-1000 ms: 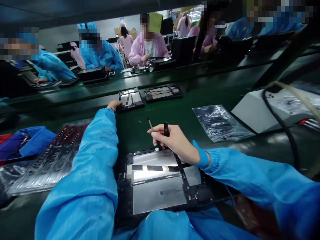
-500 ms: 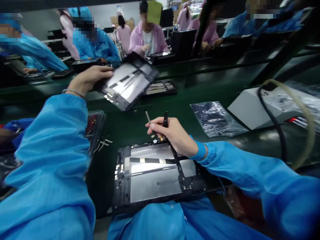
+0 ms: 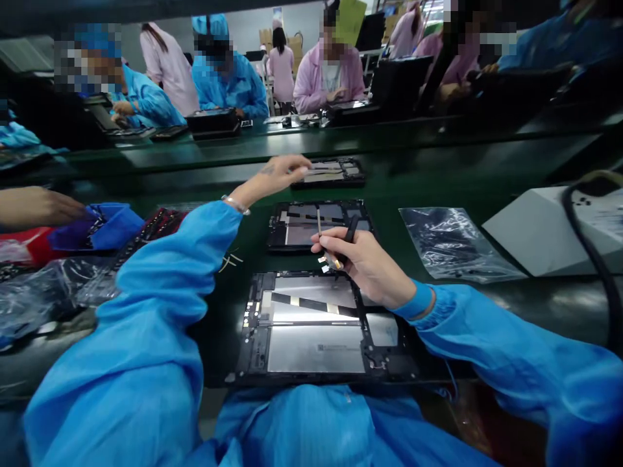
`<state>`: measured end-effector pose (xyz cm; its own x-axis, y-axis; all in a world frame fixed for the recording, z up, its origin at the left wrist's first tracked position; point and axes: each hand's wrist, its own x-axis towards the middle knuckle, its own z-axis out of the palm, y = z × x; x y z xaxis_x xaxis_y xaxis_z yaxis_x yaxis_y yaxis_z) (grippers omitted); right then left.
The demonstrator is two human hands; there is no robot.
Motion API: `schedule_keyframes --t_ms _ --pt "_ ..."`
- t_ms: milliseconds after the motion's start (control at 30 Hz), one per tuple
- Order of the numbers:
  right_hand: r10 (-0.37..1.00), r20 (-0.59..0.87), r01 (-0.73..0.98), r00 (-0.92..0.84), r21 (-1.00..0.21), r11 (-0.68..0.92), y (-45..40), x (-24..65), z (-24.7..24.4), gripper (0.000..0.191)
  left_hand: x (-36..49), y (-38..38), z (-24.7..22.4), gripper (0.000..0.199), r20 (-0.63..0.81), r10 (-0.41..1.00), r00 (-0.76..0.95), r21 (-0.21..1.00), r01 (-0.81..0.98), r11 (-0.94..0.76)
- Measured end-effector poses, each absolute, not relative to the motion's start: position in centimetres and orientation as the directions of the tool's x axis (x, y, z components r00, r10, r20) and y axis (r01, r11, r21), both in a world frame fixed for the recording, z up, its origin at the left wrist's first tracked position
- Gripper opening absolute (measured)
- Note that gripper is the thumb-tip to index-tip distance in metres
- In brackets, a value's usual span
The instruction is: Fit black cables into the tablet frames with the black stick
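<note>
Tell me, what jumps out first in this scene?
Three opened tablets lie in a row on the green bench: nearest tablet, middle tablet, far tablet. The right hand holds thin tools over the nearest one, and the left hand reaches to the far one. Co-workers sit opposite.

A single head-worn camera looks forward and steeply down from just above the person's chest, close to the work. The green tabletop point(image 3: 438, 188) fills the middle of the view, both blue sleeves reach in from the near edge, and the far part takes in co-workers seated along the opposite side. The wide lens bends straight edges.
</note>
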<state>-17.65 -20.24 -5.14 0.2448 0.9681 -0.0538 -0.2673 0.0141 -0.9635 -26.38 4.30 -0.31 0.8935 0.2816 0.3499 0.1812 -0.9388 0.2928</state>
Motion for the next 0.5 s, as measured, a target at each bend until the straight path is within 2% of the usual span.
schedule_keyframes --t_ms 33,67,100,167,233,300,500 --pt "0.966 -0.062 -0.275 0.25 -0.961 0.01 -20.1 -17.6 -5.2 0.022 -27.7 2.3 0.1 0.045 0.471 0.297 0.83 0.258 0.193 -0.947" --pt "0.964 -0.067 -0.279 0.256 -0.96 0.008 -20.0 -17.6 -5.3 0.023 -29.0 0.1 0.4 0.04 0.625 0.274 0.731 0.168 0.217 -0.962" --pt "0.963 -0.063 -0.274 0.263 -0.962 0.011 -20.0 -17.5 -5.4 0.023 -30.2 -2.0 0.4 0.034 0.684 0.175 0.708 0.045 0.198 -0.979" --pt "0.961 -0.022 -0.231 0.275 -0.972 0.044 -19.8 -17.6 -5.6 0.023 -32.2 -5.8 0.0 0.028 0.598 -0.067 0.798 -0.209 0.075 -0.975" --pt "0.959 0.04 -0.155 0.279 -0.984 0.086 -19.8 -17.7 -5.8 0.023 -33.4 -8.1 -1.0 0.025 0.508 -0.166 0.845 -0.368 0.039 -0.929" --pt "0.951 0.099 -0.073 0.292 -0.989 0.125 -19.9 -17.9 -6.0 0.023 -33.7 -9.0 -2.1 0.023 0.497 -0.151 0.854 -0.415 0.082 -0.906" --pt "0.92 0.246 0.175 0.306 -0.964 0.199 -20.3 -18.1 -5.8 0.016 -33.8 -9.4 -2.8 0.021 0.488 -0.055 0.871 -0.359 0.143 -0.922"
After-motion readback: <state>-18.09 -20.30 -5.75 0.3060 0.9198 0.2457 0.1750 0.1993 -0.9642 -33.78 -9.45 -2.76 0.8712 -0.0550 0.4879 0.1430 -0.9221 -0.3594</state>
